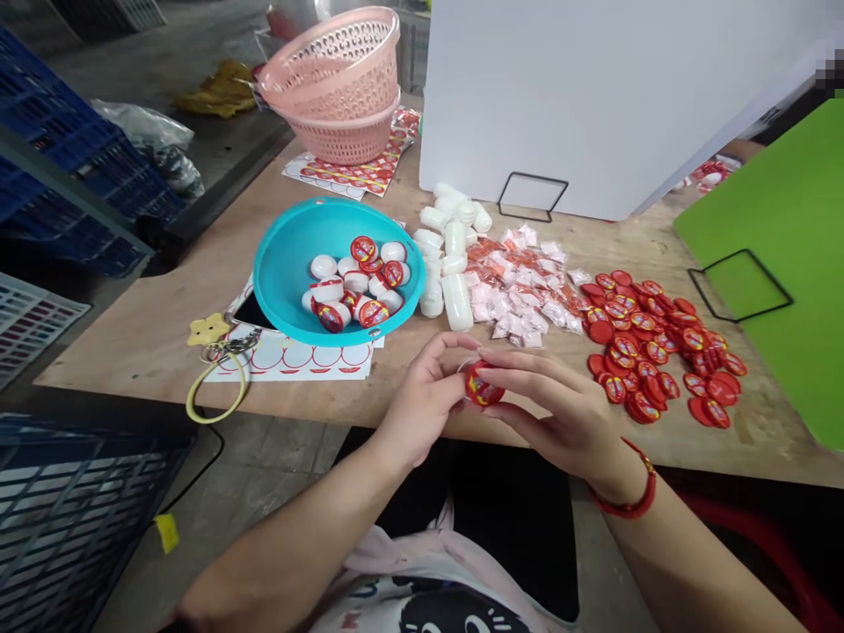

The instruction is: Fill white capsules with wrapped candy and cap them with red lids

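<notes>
No legible text. Red caps (659, 352) and the sticker sheet (290, 359) carry printed round labels; the lettering on them is too small to read.

Both forearms bare, no sleeves. Red cord bracelet (631, 492) with a small gold bead on right wrist. Pale pink top (435, 580) with black cartoon print.

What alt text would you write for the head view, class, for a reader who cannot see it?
Two hands, left and right, hold a red-lidded jar over a wooden table. Behind lie a teal bowl of finished jars, white jars, sachets and red lids.
</notes>
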